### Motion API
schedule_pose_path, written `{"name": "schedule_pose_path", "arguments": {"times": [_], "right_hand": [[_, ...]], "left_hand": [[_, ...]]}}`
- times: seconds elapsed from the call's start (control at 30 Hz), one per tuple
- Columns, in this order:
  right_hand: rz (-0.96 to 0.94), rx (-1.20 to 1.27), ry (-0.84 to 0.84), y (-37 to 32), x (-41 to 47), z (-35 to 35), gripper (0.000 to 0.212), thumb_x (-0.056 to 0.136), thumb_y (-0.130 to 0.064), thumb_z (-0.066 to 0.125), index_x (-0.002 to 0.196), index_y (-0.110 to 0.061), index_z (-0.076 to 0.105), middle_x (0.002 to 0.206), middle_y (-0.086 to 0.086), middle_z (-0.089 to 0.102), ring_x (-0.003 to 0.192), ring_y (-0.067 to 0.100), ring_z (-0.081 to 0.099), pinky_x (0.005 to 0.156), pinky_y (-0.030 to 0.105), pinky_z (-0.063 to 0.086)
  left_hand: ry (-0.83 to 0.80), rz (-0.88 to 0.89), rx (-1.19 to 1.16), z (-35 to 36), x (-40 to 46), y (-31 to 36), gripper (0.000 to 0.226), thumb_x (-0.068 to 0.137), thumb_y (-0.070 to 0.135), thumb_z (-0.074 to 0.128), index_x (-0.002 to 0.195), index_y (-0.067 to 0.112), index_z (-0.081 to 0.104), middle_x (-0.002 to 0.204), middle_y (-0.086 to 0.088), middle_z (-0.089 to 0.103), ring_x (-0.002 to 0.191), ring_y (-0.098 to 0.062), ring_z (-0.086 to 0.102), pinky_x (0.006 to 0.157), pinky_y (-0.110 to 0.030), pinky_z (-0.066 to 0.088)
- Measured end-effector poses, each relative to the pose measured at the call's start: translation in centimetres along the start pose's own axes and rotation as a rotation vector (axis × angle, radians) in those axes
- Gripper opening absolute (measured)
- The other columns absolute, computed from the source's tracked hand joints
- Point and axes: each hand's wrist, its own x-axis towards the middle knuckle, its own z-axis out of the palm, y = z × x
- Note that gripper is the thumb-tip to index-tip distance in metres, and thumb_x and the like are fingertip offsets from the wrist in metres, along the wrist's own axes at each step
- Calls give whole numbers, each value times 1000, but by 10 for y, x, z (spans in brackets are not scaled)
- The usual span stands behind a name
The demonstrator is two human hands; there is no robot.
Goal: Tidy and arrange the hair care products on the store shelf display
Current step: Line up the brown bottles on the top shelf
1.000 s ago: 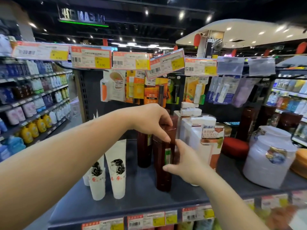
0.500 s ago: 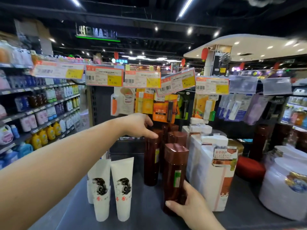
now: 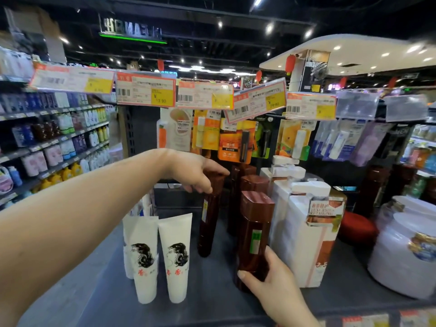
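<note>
Several tall brown bottles stand on the dark shelf [image 3: 99, 289]. My right hand [image 3: 271, 282] grips the lower part of the front brown bottle [image 3: 256, 230], which stands upright beside the white pump bottles [image 3: 304, 234]. My left hand [image 3: 195, 172] holds the cap of a second brown bottle [image 3: 208, 223] to the left and further back. Two more brown bottles [image 3: 252, 182] stand behind the front one. Two white tubes [image 3: 160, 256] printed with a woman's head stand cap-down at the front left.
A large white tub [image 3: 401, 253] and a red lid [image 3: 356, 226] sit at the right. Price tags [image 3: 146, 90] hang overhead above hanging carded products [image 3: 233, 140]. Another aisle of bottles [image 3: 54, 142] runs along the left. Bare shelf lies in front of the tubes.
My left hand has dropped onto the cap of the rear-left brown bottle. My right hand has slid a little higher around the front bottle's base. The view has moved closer.
</note>
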Motion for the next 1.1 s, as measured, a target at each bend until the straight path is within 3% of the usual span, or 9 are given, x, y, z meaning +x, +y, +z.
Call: {"name": "schedule_pose_path", "arguments": {"times": [0.1,0.23,0.3,0.43,0.53,0.63,0.77,0.97,1.1], "right_hand": [[1,6,-5,2,-1,1,44,76,-26,79,100,-49,50,94,-30,64,93,-22,54,79,2,42],[4,16,-5,5,-1,3,44,75,-28,79,102,-50,51,99,-32,66,97,-11,60,89,15,47],[4,29,-16,3,-1,3,44,76,-27,79,102,-50,52,100,-30,67,98,-11,60,89,15,47],[0,23,-96,-4,2,2,46,79,-25,76,108,-50,51,102,-27,67,98,-13,59,86,9,46],[-12,19,-116,-6,3,5,46,79,-25,75,108,-51,52,103,-24,69,97,-10,61,88,14,48],[-4,43,-119,-6,2,5,47,81,-22,75,110,-51,51,104,-26,68,97,-11,61,84,9,47],[2,33,-125,-7,3,4,44,81,-22,75,106,-49,52,102,-27,68,96,-13,61,81,7,46],[-27,-28,-162,-13,13,16,42,81,-32,74,117,-41,54,108,-24,66,100,-11,58,84,7,44],[-31,7,-185,-13,16,22,49,82,-34,73,126,-37,53,114,-24,64,106,-7,58,95,18,47]], "left_hand": [[12,37,-47,3,3,1,57,87,31,66,136,48,40,121,-8,60,100,-17,65,85,-33,57],[68,38,5,2,6,1,53,85,40,67,134,40,45,103,-5,66,88,-15,68,77,-28,57],[140,-12,115,2,5,3,56,83,51,64,132,29,48,99,4,62,85,-14,65,75,-29,56],[297,-157,408,7,8,11,74,80,71,51,126,13,53,103,-1,58,92,-18,56,75,-28,47],[313,-150,385,9,13,11,77,79,72,50,128,12,51,93,2,51,85,-17,52,70,-27,42],[323,-137,361,9,14,7,74,80,71,51,125,12,52,84,5,50,81,-15,51,68,-26,41],[355,-130,361,11,17,4,79,80,71,51,131,10,49,113,-5,58,90,-17,49,76,-28,43],[308,-124,316,11,26,4,83,73,78,49,123,12,54,98,2,58,90,-17,58,81,-32,51],[269,-130,287,8,24,1,85,67,83,43,116,15,59,97,-2,67,86,-16,64,80,-33,53]]}}
